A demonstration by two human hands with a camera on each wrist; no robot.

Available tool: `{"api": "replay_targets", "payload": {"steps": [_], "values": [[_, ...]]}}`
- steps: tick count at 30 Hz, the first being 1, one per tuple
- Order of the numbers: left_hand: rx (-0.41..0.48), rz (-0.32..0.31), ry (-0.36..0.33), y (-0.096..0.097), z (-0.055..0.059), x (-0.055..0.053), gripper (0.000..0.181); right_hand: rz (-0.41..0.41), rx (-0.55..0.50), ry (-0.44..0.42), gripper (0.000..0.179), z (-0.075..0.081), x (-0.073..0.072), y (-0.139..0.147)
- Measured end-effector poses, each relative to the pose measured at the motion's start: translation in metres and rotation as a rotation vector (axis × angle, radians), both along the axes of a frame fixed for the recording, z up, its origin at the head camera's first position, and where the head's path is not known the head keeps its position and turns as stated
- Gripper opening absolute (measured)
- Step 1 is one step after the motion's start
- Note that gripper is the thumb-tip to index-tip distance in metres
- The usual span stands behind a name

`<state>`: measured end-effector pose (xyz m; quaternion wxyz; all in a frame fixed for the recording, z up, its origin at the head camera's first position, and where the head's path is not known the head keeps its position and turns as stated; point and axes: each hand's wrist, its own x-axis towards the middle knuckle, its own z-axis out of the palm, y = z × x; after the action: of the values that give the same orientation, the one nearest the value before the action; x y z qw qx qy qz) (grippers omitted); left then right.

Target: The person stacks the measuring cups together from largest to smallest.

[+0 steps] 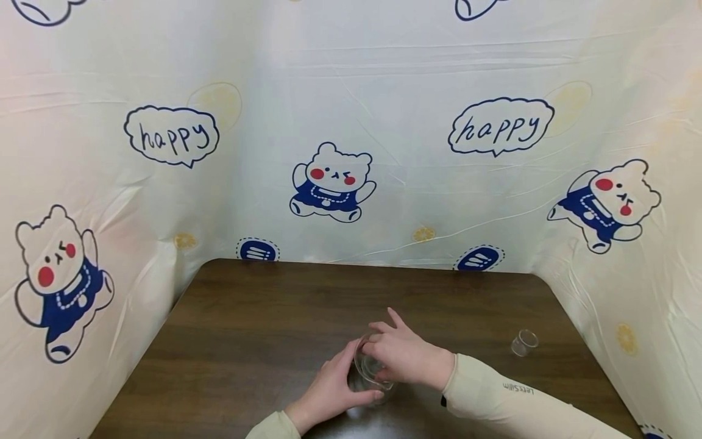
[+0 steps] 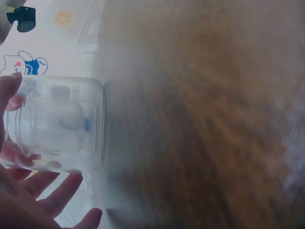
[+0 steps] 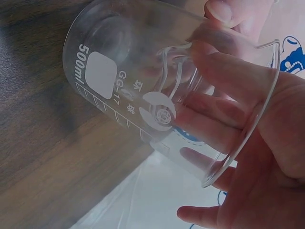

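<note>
A clear glass beaker (image 1: 359,384) stands on the table near its front, and white print on it reads 500ml in the right wrist view. My left hand (image 1: 331,385) holds this beaker from the left, thumb and fingers spread round its side. A smaller clear beaker (image 3: 178,76) is inside the large one. Over the large rim reaches my right hand (image 1: 408,356); its thumb and fingers are inside and pinch the smaller beaker. In the left wrist view the large beaker (image 2: 62,90) shows with the inner glass through its wall.
Off to the right, another small clear glass beaker (image 1: 524,343) stands alone on the brown wooden table (image 1: 247,317). Pale printed cloth (image 1: 406,201) hangs behind the table and along both sides.
</note>
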<state>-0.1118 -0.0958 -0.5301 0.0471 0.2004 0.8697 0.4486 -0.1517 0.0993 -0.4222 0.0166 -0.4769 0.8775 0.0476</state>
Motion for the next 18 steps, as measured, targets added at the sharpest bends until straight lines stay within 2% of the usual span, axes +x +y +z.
{"api": "replay_targets", "payload": {"steps": [18], "values": [[-0.021, 0.009, 0.003, 0.0008, 0.0025, 0.0014, 0.097, 0.016, 0.012, 0.015, 0.039, -0.0021, -0.0034, 0.0]]}}
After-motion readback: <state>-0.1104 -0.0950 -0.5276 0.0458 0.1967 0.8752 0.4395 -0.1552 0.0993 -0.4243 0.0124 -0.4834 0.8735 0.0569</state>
